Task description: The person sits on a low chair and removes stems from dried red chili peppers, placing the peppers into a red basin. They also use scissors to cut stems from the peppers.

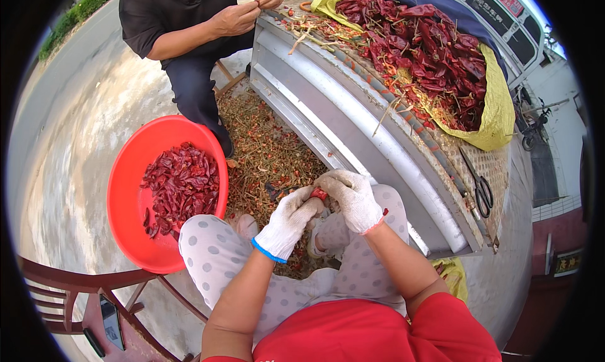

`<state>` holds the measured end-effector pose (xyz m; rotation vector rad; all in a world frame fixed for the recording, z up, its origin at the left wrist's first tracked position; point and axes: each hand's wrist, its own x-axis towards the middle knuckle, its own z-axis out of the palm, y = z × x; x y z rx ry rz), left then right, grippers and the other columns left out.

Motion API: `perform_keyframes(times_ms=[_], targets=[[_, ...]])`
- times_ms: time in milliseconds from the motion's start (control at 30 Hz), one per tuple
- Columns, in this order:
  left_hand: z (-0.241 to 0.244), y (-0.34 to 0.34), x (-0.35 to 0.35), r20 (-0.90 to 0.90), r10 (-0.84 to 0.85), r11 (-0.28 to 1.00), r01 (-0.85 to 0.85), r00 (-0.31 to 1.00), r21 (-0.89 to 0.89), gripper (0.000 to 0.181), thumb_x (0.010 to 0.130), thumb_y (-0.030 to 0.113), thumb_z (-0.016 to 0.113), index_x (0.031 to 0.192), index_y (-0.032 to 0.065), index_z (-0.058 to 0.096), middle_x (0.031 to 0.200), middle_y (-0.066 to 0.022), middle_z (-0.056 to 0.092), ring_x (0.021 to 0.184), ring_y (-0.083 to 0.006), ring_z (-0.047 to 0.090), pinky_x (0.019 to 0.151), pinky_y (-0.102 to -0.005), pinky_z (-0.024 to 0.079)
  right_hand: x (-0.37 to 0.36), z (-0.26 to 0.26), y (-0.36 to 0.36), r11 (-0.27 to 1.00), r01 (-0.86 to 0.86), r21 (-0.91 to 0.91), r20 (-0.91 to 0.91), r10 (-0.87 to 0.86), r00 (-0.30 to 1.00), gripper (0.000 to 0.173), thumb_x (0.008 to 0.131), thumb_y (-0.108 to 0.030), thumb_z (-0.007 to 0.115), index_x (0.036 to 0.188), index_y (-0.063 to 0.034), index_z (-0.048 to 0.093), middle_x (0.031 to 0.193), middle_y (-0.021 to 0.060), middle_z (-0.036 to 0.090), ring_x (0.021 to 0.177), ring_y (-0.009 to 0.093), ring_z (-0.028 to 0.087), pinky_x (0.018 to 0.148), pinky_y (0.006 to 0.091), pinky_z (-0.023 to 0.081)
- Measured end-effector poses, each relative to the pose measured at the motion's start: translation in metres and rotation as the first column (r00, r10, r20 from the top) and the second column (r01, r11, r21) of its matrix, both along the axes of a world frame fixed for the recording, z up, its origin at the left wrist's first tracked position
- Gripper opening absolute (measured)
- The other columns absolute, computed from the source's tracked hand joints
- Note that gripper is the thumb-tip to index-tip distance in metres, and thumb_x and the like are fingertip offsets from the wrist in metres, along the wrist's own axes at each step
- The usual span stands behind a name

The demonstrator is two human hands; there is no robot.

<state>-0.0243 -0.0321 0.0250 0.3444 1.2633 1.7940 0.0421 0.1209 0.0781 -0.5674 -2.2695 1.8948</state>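
Observation:
Both my hands wear white knit gloves and meet above my lap. A red dried chili pepper (319,193) sits between their fingertips. My left hand (292,220), with a blue cuff, pinches it from one side. My right hand (350,199), with a pink cuff, curls over the other side, its fingertips partly hidden. To the left, a large red plastic basin (124,192) holds a heap of dried red chilies (184,187). At the upper right, an opened yellow woven sack (496,107) lies on the truck bed, with many stemmed dried chilies (425,55) spilling from it.
Cut stems and scraps (264,144) cover the ground between basin and metal truck side (340,111). Black-handled scissors (479,187) lie on the bed's edge. A co-worker (189,40) sits opposite, both hands together at the bed corner. A wooden chair (85,281) bearing a phone (111,322) stands lower left.

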Motion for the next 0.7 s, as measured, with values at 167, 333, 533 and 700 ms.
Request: perform_keyframes(times_ms=[167, 333, 533, 700], targets=[[0.007, 0.005, 0.004, 0.014, -0.03, 0.999, 0.03, 0.999, -0.018, 0.015, 0.09, 0.014, 0.058, 0.099, 0.0031, 0.063, 0.078, 0.0008, 0.057, 0.061, -0.0054, 0.048, 0.055, -0.0199, 0.038, 0.003, -0.001, -0.009, 0.851, 0.241, -0.466, 0.153, -0.19, 0.97, 0.018, 0.095, -0.019, 0.058, 0.094, -0.0044, 0.068, 0.071, 0.0005, 0.06, 0.051, 0.007, 0.048, 0.045, 0.0218, 0.035], [0.006, 0.008, 0.006, -0.023, -0.034, 0.999, 0.034, 0.999, 0.02, 0.019, 0.09, 0.012, 0.058, 0.105, 0.0006, 0.063, 0.079, 0.0005, 0.057, 0.062, -0.0058, 0.049, 0.055, -0.0207, 0.039, 0.005, -0.017, 0.007, 0.58, 0.242, -0.778, 0.181, -0.162, 0.97, 0.019, 0.096, -0.022, 0.058, 0.102, -0.0053, 0.064, 0.072, 0.0005, 0.058, 0.049, 0.007, 0.044, 0.042, 0.0219, 0.034], [0.003, 0.015, 0.004, -0.011, 0.068, 0.99, -0.066, 0.998, 0.124, 0.024, 0.09, 0.006, 0.055, 0.113, -0.0009, 0.059, 0.091, -0.006, 0.062, 0.075, -0.0135, 0.059, 0.072, -0.0289, 0.051, 0.002, 0.005, 0.034, 0.989, 0.133, -0.062, 0.127, -0.125, 0.984, 0.03, 0.09, -0.022, 0.063, 0.116, -0.0061, 0.063, 0.091, 0.0107, 0.065, 0.068, 0.021, 0.058, 0.062, 0.0315, 0.046], [-0.012, 0.016, -0.009, 0.257, 0.083, 0.932, -0.166, 0.963, 0.323, 0.021, 0.084, 0.002, 0.058, 0.104, 0.0046, 0.06, 0.092, -0.008, 0.063, 0.078, -0.02, 0.063, 0.076, -0.0411, 0.059, 0.008, 0.052, 0.061, 0.74, -0.251, 0.624, 0.295, 0.074, 0.952, 0.028, 0.087, -0.033, 0.065, 0.102, -0.0107, 0.072, 0.1, 0.0157, 0.071, 0.092, 0.035, 0.067, 0.084, 0.0402, 0.053]])
